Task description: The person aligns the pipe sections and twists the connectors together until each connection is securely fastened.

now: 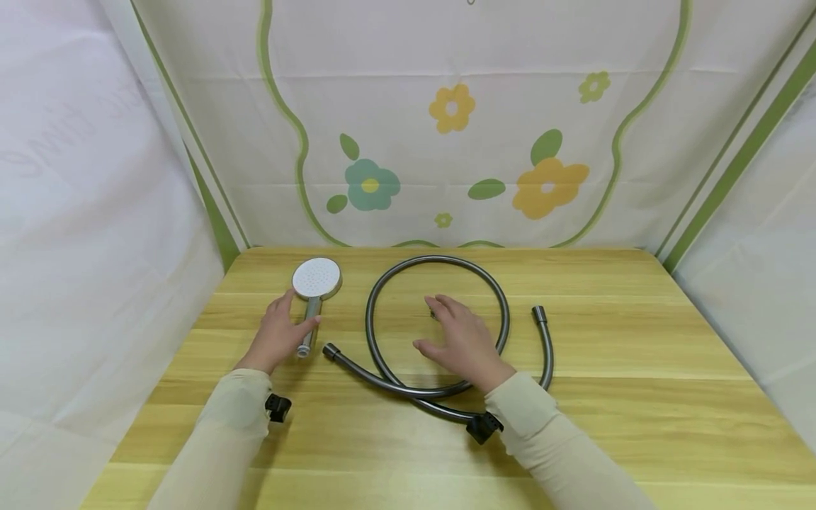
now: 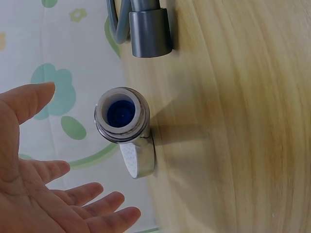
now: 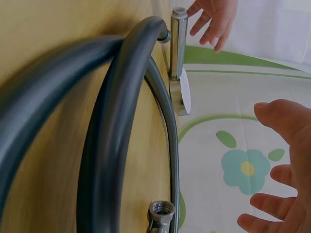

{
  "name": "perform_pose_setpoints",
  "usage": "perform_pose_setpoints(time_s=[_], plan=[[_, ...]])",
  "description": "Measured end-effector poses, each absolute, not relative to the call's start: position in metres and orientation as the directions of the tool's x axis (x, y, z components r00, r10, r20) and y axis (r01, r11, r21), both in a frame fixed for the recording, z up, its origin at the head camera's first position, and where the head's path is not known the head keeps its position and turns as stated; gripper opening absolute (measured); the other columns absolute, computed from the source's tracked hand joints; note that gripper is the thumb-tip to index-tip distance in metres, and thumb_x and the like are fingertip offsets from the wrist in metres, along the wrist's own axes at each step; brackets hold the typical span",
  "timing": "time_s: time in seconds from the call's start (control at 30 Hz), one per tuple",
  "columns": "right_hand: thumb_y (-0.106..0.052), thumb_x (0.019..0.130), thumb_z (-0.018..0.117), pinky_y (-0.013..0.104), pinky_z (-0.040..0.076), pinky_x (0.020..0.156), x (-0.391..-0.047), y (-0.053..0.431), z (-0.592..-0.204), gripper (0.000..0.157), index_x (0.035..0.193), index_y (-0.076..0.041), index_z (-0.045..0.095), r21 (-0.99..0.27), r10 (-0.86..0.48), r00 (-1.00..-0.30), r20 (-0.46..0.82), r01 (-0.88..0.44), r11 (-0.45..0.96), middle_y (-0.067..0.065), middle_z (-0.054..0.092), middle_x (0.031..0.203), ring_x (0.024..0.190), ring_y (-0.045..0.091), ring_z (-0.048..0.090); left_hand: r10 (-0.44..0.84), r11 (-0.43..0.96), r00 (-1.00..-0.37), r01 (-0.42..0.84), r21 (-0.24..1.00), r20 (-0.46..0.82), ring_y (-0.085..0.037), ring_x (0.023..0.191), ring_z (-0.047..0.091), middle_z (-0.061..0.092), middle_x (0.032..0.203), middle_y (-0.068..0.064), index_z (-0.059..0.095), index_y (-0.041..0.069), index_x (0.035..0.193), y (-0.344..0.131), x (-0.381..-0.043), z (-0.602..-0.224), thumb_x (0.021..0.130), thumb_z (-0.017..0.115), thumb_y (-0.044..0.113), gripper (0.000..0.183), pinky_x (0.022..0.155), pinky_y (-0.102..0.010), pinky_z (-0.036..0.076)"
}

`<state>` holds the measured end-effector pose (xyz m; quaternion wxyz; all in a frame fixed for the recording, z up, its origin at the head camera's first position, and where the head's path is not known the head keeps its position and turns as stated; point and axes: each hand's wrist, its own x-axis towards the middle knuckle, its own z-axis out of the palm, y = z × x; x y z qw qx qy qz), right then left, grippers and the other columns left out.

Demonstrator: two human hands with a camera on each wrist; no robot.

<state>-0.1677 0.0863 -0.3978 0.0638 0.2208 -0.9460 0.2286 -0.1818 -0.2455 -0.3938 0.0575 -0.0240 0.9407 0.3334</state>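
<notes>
While the left hand [image 1: 273, 338] is hovering beside the handle of the shower head [image 1: 316, 278], its fingers are standing apart and gripping nothing. The shower head is lying near the far left corner of the table [image 1: 637, 425], its round white face showing upward — dotted with tiny nozzles and framed by a shiny silver rim. Its slim metallic handle is pointing toward the near edge, ending in a threaded neck whose open mouth is showing blue inside. Dark grey and glossy, the hose [image 1: 436, 259] is looping across the middle of the table, the top of its loop lying close to the far edge. One flared collar is resting near the foot of the handle; the other is lying beyond the loop, toward the right edge. Above the loop, the right hand [image 1: 468, 348] is hanging with parted fingers, holding nothing — a silver threaded fitting [image 3: 162, 210] is sitting inside the loop, near its fingers.
</notes>
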Motion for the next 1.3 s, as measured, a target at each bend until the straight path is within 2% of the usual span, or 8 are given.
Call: perform_pose_setpoints(time_s=[0.37, 0.73, 0.97, 1.3], plan=[[-0.049, 0.086, 0.068, 0.053, 0.039, 0.105, -0.165, 0.074, -0.401, 0.076, 0.146, -0.01, 0.042, -0.428, -0.395, -0.89, 0.228, -0.456, 0.781, 0.016, 0.044, 0.146, 0.131, 0.035, 0.044, -0.02, 0.742, -0.986, -0.127, 0.658, -0.167, -0.05, 0.141, 0.01, 0.003, 0.156, -0.031, 0.001, 0.004, 0.155, -0.248, -0.185, -0.396, 0.096, 0.055, 0.045, 0.089, 0.108, -0.067, 0.021], [-0.048, 0.087, 0.068, 0.055, 0.042, 0.101, -0.163, 0.056, -0.401, 0.076, 0.147, -0.011, 0.04, -0.443, -0.428, -0.883, 0.193, -0.467, 0.765, 0.014, 0.043, 0.146, 0.13, 0.034, 0.045, -0.02, 0.713, -0.979, -0.157, 0.683, -0.204, -0.049, 0.142, 0.006, 0.002, 0.156, -0.03, -0.003, 0.003, 0.154, -0.247, -0.19, -0.395, 0.098, 0.054, 0.041, 0.089, 0.111, -0.065, 0.016], [-0.047, 0.088, 0.067, 0.052, 0.042, 0.102, -0.162, 0.047, -0.403, 0.076, 0.149, -0.013, 0.038, -0.459, -0.445, -0.881, 0.158, -0.465, 0.757, 0.012, 0.042, 0.148, 0.131, 0.032, 0.044, -0.023, 0.693, -0.979, -0.162, 0.703, -0.203, -0.049, 0.141, 0.01, 0.006, 0.156, -0.032, 0.001, 0.001, 0.154, -0.248, -0.193, -0.396, 0.098, 0.055, 0.035, 0.086, 0.112, -0.063, 0.017], [-0.044, 0.087, 0.069, 0.049, 0.04, 0.105, -0.161, 0.034, -0.402, 0.074, 0.147, -0.011, 0.041, -0.466, -0.481, -0.86, 0.171, -0.501, 0.729, 0.012, 0.044, 0.146, 0.132, 0.031, 0.043, -0.023, 0.623, -0.971, -0.2, 0.756, -0.238, -0.051, 0.138, 0.022, 0.013, 0.154, -0.033, 0.003, 0.001, 0.154, -0.25, -0.195, -0.395, 0.099, 0.055, 0.032, 0.082, 0.109, -0.062, 0.026]])
